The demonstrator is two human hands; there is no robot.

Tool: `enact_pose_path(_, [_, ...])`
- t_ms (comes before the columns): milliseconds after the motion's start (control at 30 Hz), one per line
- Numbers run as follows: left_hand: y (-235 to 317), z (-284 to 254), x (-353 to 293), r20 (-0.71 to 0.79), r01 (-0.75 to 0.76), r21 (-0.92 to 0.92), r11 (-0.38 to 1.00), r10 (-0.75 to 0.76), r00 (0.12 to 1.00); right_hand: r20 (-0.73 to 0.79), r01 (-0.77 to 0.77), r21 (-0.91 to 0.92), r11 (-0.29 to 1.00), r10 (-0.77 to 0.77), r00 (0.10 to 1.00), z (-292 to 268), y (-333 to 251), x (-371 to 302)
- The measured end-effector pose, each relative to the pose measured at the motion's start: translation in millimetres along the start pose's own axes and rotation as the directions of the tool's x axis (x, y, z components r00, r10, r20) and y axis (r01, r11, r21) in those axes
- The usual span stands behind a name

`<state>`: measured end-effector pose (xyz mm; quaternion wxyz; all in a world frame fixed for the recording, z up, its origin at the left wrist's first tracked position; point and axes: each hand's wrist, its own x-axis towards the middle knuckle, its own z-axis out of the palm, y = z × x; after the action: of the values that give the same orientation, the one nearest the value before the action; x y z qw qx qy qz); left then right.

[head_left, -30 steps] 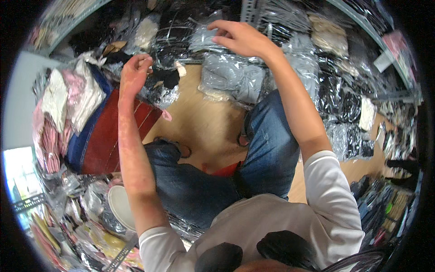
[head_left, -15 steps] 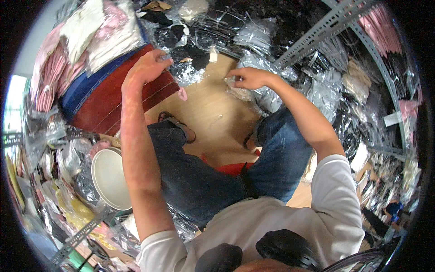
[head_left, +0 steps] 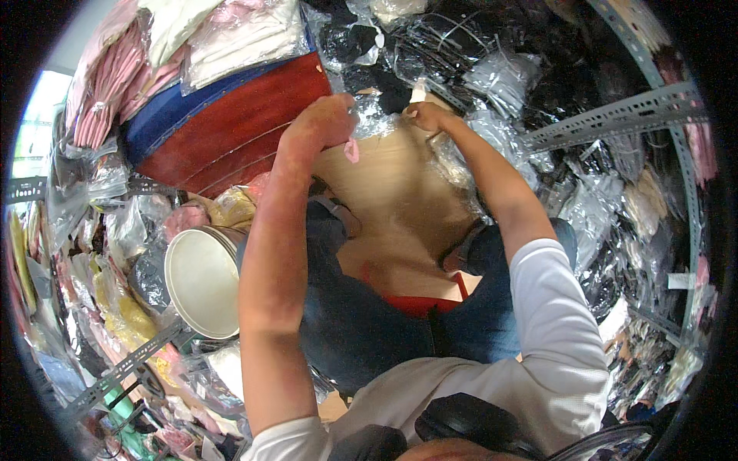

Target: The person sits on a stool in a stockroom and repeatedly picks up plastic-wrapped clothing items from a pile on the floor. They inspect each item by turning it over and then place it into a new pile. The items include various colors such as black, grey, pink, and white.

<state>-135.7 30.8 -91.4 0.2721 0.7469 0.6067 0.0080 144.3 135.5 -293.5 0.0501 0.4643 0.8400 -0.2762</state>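
Observation:
My left hand [head_left: 329, 119] is closed at the right end of a red fabric box [head_left: 231, 127]; its fingertips are blurred. A small pink loop [head_left: 352, 150] hangs just below it. My right hand [head_left: 432, 117] has its fingers curled together beside a white tag-like strip [head_left: 420, 90]. I cannot make out what either hand holds, if anything. Shiny clear plastic packaging [head_left: 375, 115] lies in the gap between the hands, in front of dark wrapped goods.
White and pink folded garments in clear bags [head_left: 246, 46] top the blue and red boxes. A white round tub [head_left: 201, 283] stands at my left. Plastic-wrapped goods [head_left: 500, 81] crowd the far side and right. Perforated metal shelf bars [head_left: 615, 115] cross at the right. Wooden floor [head_left: 384, 200] lies below.
My hands have come closer together, with the right moving left toward the white strip and its fingers curling in. The whole view has shifted, so the surroundings sit farther right.

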Motion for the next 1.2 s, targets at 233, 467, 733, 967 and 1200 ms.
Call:
enact_pose_path(233, [10.9,5.3,-21.7,-0.121,-0.094,-0.154,0.984,0.076,0.99,-0.217,-0.031,0.451,0.892,0.143,0.966,73.2,9.5,109.9])
enact_pose_path(467, [27.0,-6.5,-40.4,0.143,0.102,-0.099,0.99,-0.087,0.986,-0.313,-0.192,0.26,0.946,0.271,0.91,78.3,-23.2,141.7])
enact_pose_path(733, [26.7,11.8,-44.1,0.087,-0.037,-0.133,0.99,0.049,0.995,-0.345,-0.192,0.097,0.977,0.214,0.914,68.1,-13.1,163.1])
enact_pose_path(967, [22.3,8.3,-45.4,0.016,-0.133,-0.113,0.985,0.135,0.991,-0.407,-0.086,0.081,0.993,0.112,0.907,2.2,-34.6,127.3])
enact_pose_path(1200, [17.7,-0.9,-32.4,-0.013,0.013,-0.165,0.986,-0.016,1.0,-0.022,-0.139,0.75,0.647,0.235,0.972,-150.0,-45.4,17.0])
